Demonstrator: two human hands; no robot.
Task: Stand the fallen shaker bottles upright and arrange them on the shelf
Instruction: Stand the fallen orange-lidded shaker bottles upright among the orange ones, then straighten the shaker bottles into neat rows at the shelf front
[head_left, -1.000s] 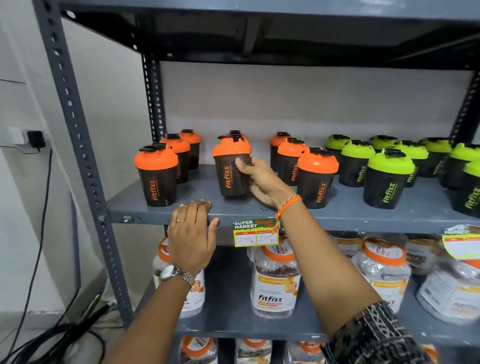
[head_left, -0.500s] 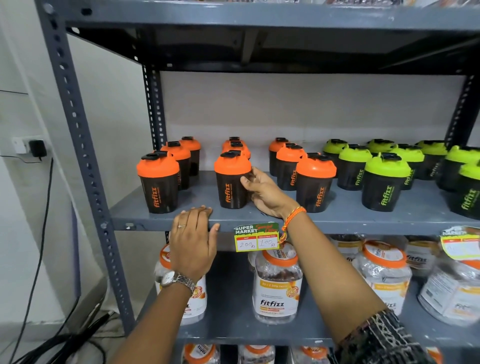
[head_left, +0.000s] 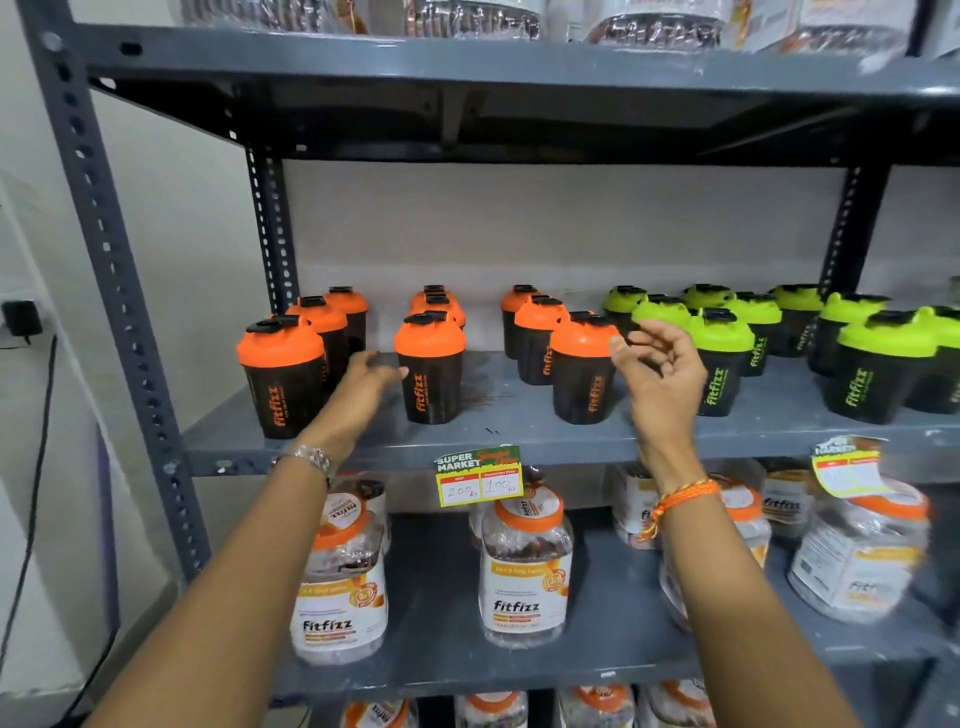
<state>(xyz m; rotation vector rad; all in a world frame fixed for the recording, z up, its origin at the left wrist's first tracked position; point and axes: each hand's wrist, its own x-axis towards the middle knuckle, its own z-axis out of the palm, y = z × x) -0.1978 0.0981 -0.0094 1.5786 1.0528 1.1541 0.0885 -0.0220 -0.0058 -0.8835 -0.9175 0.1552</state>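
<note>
The shelf (head_left: 519, 415) is grey painted metal w/ perforated uprights, its surface matte and a bit scuffed. On it the shaker bottles stand upright: the orange-lidded shakers (head_left: 430, 366) in three short rows at left and centre, the green-lidded shakers (head_left: 719, 358) at right. Each is a dark, smooth plastic cup, tapering to the base, w/ a domed glossy lid and a black flip cap.

The left hand (head_left: 366, 379) reaches in between the front-left orange shaker (head_left: 280, 376) and the middle one; fingers are stretched forward, loosely apart, holding nothing (tips are near the middle shaker, contact cannot be told). The right hand (head_left: 657, 364) hovers in front of the shakers, beside the front orange shaker (head_left: 584, 366) of the third row, fingers curled and spread, empty, slightly blurred.

A paper price tag (head_left: 479, 475) hangs from the shelf edge. Below stand clear ribbed plastic jars (head_left: 524, 566) w/ orange lids.
</note>
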